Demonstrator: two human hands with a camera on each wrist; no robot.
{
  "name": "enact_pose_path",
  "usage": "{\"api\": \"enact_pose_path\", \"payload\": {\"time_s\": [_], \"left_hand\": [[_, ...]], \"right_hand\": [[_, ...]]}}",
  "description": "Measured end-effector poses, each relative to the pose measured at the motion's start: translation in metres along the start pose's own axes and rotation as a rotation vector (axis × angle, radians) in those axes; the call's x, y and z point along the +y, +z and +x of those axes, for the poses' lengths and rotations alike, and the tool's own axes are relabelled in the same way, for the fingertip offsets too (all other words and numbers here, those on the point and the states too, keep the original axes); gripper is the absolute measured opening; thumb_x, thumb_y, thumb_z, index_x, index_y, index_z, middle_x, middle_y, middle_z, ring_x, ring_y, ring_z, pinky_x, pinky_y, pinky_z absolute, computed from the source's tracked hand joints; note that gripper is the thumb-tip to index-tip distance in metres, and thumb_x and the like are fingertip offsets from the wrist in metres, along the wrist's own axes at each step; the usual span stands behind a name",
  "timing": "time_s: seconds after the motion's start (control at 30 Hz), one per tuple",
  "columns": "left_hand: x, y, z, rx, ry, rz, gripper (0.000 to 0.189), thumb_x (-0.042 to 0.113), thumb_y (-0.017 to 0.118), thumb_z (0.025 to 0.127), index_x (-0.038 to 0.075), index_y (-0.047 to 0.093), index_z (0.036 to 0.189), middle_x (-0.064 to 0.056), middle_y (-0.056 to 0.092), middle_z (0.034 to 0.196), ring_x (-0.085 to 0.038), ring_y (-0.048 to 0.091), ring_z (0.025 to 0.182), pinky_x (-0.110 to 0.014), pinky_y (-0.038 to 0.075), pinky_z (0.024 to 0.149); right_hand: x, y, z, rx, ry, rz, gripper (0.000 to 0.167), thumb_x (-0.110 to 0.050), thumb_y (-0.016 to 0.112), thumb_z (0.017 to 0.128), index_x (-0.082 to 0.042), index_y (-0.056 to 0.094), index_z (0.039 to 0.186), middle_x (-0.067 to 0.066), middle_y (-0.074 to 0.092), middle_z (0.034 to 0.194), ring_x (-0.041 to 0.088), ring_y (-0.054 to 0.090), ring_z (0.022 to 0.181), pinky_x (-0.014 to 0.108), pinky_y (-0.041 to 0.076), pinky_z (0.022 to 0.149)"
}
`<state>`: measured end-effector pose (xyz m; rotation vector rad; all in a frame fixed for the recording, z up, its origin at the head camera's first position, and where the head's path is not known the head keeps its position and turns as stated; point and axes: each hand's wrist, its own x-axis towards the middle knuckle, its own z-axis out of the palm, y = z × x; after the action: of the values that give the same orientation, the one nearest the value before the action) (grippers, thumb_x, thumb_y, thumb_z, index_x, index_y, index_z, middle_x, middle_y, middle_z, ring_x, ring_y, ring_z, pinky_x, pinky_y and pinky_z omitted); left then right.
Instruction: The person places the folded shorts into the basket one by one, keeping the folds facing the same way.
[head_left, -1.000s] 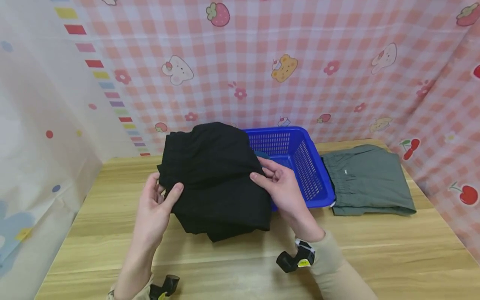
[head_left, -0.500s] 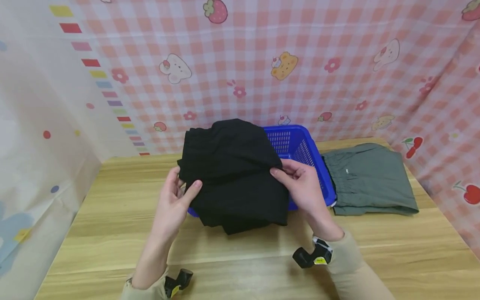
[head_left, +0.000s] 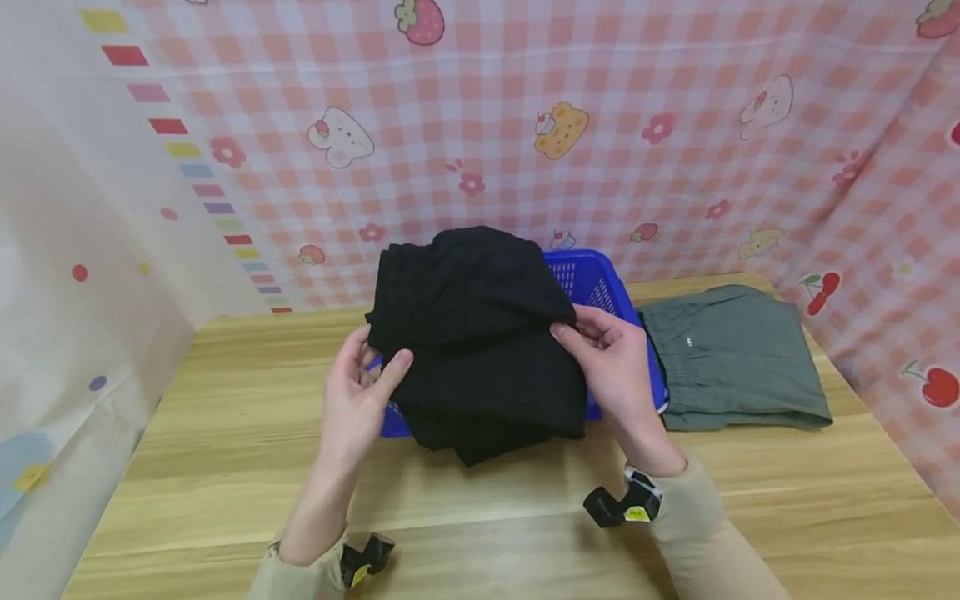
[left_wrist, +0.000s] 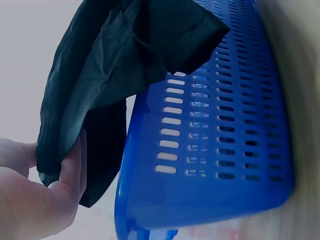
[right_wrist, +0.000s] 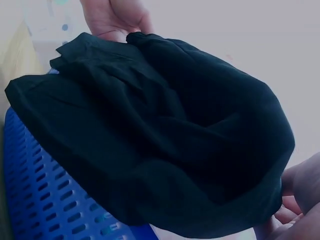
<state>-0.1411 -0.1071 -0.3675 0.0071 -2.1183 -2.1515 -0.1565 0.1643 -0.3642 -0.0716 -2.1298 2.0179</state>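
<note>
Folded black pants (head_left: 487,342) with a gathered edge at their left hang above and partly over a blue plastic basket (head_left: 573,271). My left hand (head_left: 356,408) grips their left side, thumb on top and fingers underneath. At the opposite side my right hand (head_left: 618,375) pinches the cloth between thumb and fingers. In the left wrist view the cloth drapes over the rim beside the slotted basket wall (left_wrist: 205,187). From the right wrist, the black cloth (right_wrist: 150,140) sags in loose folds between both hands. Most of the basket's inside is hidden behind it.
Grey-green folded pants (head_left: 742,362) with an elastic waistband lie on the wooden table (head_left: 465,533), right beside the basket. A pink checked curtain (head_left: 480,125) hangs close behind the basket, and a white printed cloth (head_left: 82,333) hangs at the left.
Both hands have carried the black pants to the right and slightly away from me, so they now cover more of the basket. The grey-green pants stay put.
</note>
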Motion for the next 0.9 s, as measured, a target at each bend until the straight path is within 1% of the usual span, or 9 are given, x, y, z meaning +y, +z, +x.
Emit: {"api": "enact_pose_path", "payload": {"time_s": [0.1,0.2,0.47,0.63,0.7,0.77,0.83,0.9], "left_hand": [[0.0,0.004,0.004,0.017,0.015,-0.011,0.039,0.002,0.067,0.1,0.004,0.059,0.138,0.014,0.074,0.108,-0.003,0.075,0.095,-0.02,0.062,0.086],[-0.001,0.007,0.008,0.024,0.026,-0.016,0.039,0.001,0.066,0.101,0.003,0.058,0.139,0.015,0.072,0.108,-0.003,0.074,0.095,-0.021,0.063,0.086],[-0.001,0.008,0.011,0.029,0.043,-0.016,0.04,0.001,0.066,0.101,0.003,0.058,0.14,0.01,0.072,0.113,-0.003,0.075,0.098,-0.021,0.063,0.088],[0.001,0.007,0.013,0.018,0.048,-0.002,0.042,0.001,0.066,0.101,0.004,0.058,0.142,0.002,0.071,0.121,-0.005,0.075,0.1,-0.022,0.063,0.089],[0.003,0.007,0.014,0.016,0.058,0.039,0.045,0.003,0.067,0.101,0.004,0.056,0.144,-0.004,0.069,0.122,-0.002,0.072,0.1,-0.018,0.061,0.089],[0.007,0.007,0.017,0.006,0.076,0.071,0.048,0.004,0.067,0.101,0.003,0.054,0.147,-0.011,0.068,0.126,0.0,0.071,0.101,-0.016,0.059,0.09],[0.013,0.005,0.02,0.0,0.108,0.106,0.05,0.004,0.068,0.1,0.001,0.052,0.148,-0.018,0.068,0.13,0.003,0.069,0.102,-0.013,0.058,0.09],[0.019,0.004,0.023,-0.009,0.145,0.123,0.05,0.002,0.067,0.1,-0.001,0.051,0.147,-0.024,0.067,0.135,0.006,0.069,0.102,-0.013,0.058,0.09]], "right_hand": [[0.0,-0.001,0.002,0.011,-0.011,0.003,0.028,-0.009,0.073,0.098,0.003,0.074,0.123,-0.024,0.078,0.087,0.002,0.077,0.081,0.023,0.064,0.076],[-0.001,-0.002,0.004,0.015,-0.023,0.0,0.027,-0.009,0.072,0.099,0.003,0.074,0.123,-0.024,0.078,0.088,0.001,0.077,0.081,0.022,0.064,0.075],[-0.002,-0.005,0.007,-0.008,-0.023,-0.021,0.029,-0.008,0.071,0.099,0.005,0.072,0.125,-0.026,0.076,0.087,0.0,0.076,0.08,0.021,0.063,0.075],[-0.005,-0.005,0.006,-0.024,-0.035,-0.048,0.029,-0.009,0.071,0.1,0.003,0.073,0.125,-0.025,0.076,0.09,0.0,0.077,0.083,0.021,0.063,0.077],[-0.008,-0.006,0.007,-0.032,-0.049,-0.065,0.028,-0.01,0.071,0.1,0.003,0.073,0.125,-0.024,0.077,0.092,-0.001,0.076,0.083,0.021,0.063,0.077],[-0.011,-0.007,0.01,-0.046,-0.067,-0.099,0.028,-0.01,0.071,0.1,0.003,0.073,0.124,-0.016,0.079,0.096,-0.002,0.076,0.084,0.02,0.063,0.078],[-0.016,-0.008,0.014,-0.07,-0.085,-0.143,0.028,-0.011,0.071,0.1,0.003,0.073,0.124,-0.002,0.082,0.104,-0.004,0.075,0.084,0.019,0.062,0.078],[-0.023,-0.008,0.018,-0.098,-0.104,-0.186,0.029,-0.011,0.071,0.1,0.003,0.073,0.125,0.013,0.081,0.112,-0.006,0.074,0.086,0.017,0.061,0.079]]}}
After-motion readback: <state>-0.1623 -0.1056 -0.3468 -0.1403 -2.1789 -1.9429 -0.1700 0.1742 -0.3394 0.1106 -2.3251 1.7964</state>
